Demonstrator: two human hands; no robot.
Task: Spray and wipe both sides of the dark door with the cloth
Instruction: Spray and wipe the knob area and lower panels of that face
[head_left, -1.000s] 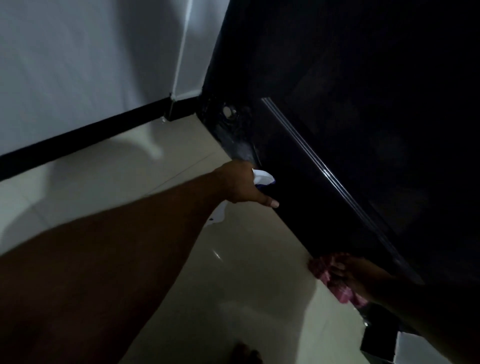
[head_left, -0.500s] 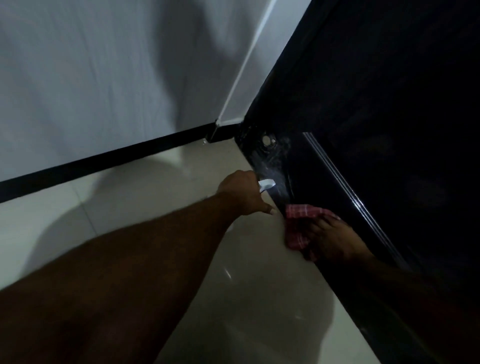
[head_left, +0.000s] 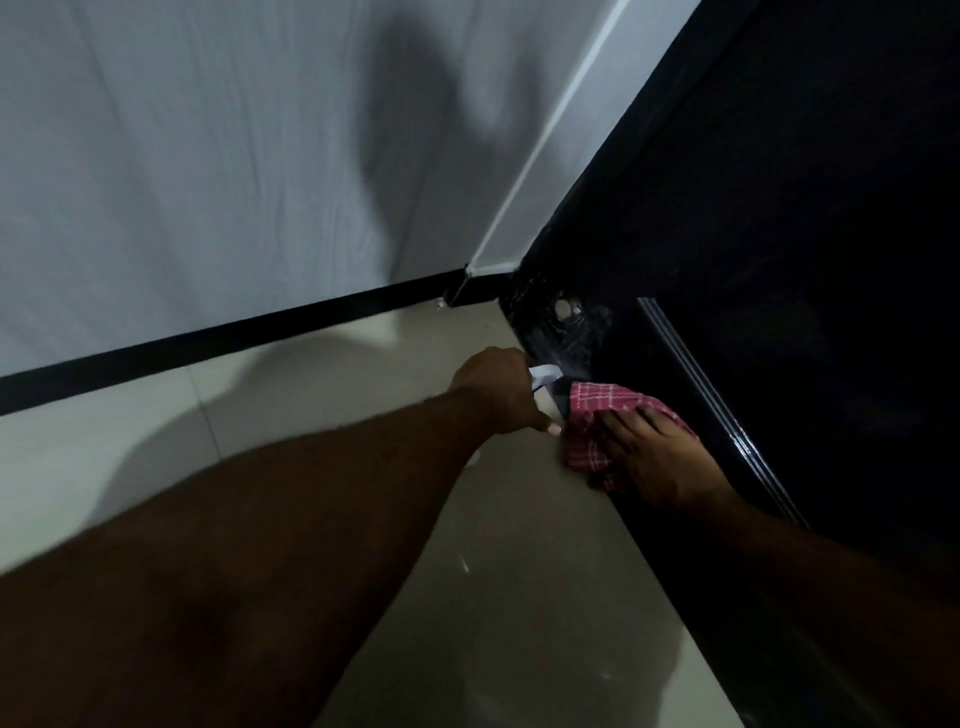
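While the left hand (head_left: 493, 389) clenches a white spray bottle (head_left: 543, 373) beside the bottom corner of the dark door (head_left: 779, 260), the right hand (head_left: 660, 457) presses the checked cloth (head_left: 592, 410) flat-fingered against its lower edge, above open floor tiles (head_left: 519, 597).

Checked cloth (head_left: 592, 408) — flat against dark door (head_left: 779, 249).

Dim room: grey wall (head_left: 208, 182), black skirting (head_left: 234, 340), pale tiled floor (head_left: 130, 441).

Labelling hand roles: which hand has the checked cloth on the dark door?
The right hand, pressing the red checked cloth low on the door; the left hand grips a white sprayer instead.
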